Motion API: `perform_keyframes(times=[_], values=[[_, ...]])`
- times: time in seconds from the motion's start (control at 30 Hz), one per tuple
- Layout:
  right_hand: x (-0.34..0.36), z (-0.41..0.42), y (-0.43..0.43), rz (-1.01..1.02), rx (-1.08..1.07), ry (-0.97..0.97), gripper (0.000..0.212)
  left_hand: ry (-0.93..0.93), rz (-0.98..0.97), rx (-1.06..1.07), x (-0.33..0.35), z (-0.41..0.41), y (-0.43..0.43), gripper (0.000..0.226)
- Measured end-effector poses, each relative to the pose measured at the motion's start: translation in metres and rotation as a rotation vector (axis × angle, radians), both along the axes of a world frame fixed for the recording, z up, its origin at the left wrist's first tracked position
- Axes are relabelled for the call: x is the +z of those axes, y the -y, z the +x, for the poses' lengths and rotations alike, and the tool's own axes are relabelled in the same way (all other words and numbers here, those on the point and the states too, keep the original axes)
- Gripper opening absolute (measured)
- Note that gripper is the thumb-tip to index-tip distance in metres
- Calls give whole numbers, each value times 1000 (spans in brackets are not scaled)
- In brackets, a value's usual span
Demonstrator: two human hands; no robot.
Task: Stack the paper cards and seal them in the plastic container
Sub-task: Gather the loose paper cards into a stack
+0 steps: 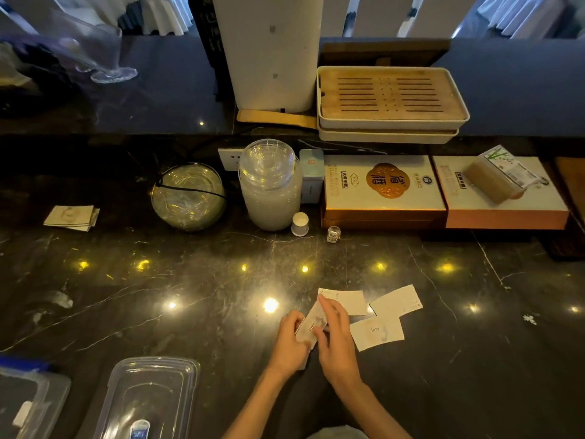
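My left hand [289, 342] and my right hand [335, 337] meet over the dark marble counter, both gripping a small stack of white paper cards [311, 326] printed "love". Three loose cards lie just to the right: one [349, 301] under my right fingertips, one [395, 302] angled farther right, one [376, 332] nearest me. A clear plastic container lid [148, 397] lies at the lower left. Beside it, at the frame's left edge, sits the clear plastic container [28, 403].
At the back stand a glass jar [269, 185], a glass bowl [188, 196], a small white cup [299, 224], a tiny glass bottle [333, 234] and two gift boxes [383, 191]. A folded paper [72, 218] lies far left. Stacked tea trays [391, 99] rest on the raised ledge.
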State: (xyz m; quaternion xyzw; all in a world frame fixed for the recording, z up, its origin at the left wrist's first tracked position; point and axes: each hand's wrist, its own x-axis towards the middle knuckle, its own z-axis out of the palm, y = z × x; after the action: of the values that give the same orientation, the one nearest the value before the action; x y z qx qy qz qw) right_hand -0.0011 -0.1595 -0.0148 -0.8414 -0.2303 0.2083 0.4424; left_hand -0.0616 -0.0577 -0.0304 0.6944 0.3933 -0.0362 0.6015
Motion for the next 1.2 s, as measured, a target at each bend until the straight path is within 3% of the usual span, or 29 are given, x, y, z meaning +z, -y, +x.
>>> perform_keyframes(times=[0.1, 0.2, 0.27, 0.33, 0.4, 0.47, 0.5, 0.57, 0.6, 0.63, 0.7, 0.77, 0.87, 1.03, 1.1, 1.2], values=[[7, -5, 7, 68, 91, 170, 67, 209, -115, 69, 6, -16, 3, 18], [-1, -14, 15, -53, 215, 336, 64, 237, -127, 26, 2, -27, 3, 27], [-7, -20, 18, -129, 325, 239, 40, 178, -120, -33, -2, -32, 4, 30], [-16, -30, 23, -173, 372, 218, 31, 164, -144, -103, -11, -40, 3, 33], [-23, -34, 30, -125, 458, 290, 36, 122, -111, -129, -6, -43, 2, 30], [-30, -33, 34, -97, 463, 556, 55, 93, -115, -167, -10, -39, 17, 27], [-32, -31, 33, -30, 467, 564, 59, 43, -163, -205, -10, -36, 28, 26], [-26, -16, 24, 11, 403, 488, 59, 54, -360, -64, -11, -39, 28, 26], [-22, -4, 17, -33, 360, 456, 61, 8, -436, -17, -11, -34, 24, 23], [-19, 9, 11, -111, 314, 421, 68, 12, -395, 10, -10, -24, 18, 19], [-17, 41, 1, -423, 235, 487, 83, 40, -491, 154, -8, -16, 0, 29], [-16, 70, -3, -733, 217, 485, 79, 116, -609, 314, -9, -10, -8, 48], [-17, 91, -1, -852, 249, 415, 65, 111, -577, 376, -8, -5, -10, 47], [-18, 82, 6, -632, 129, 343, 29, 73, -511, 406, -4, 0, -5, 27], [-10, 73, 10, -399, -104, 122, 11, 101, -497, 422, -1, 4, 0, 33], [-3, 53, 11, -141, -408, -255, 11, 152, -469, 385, 3, 17, 11, 36]])
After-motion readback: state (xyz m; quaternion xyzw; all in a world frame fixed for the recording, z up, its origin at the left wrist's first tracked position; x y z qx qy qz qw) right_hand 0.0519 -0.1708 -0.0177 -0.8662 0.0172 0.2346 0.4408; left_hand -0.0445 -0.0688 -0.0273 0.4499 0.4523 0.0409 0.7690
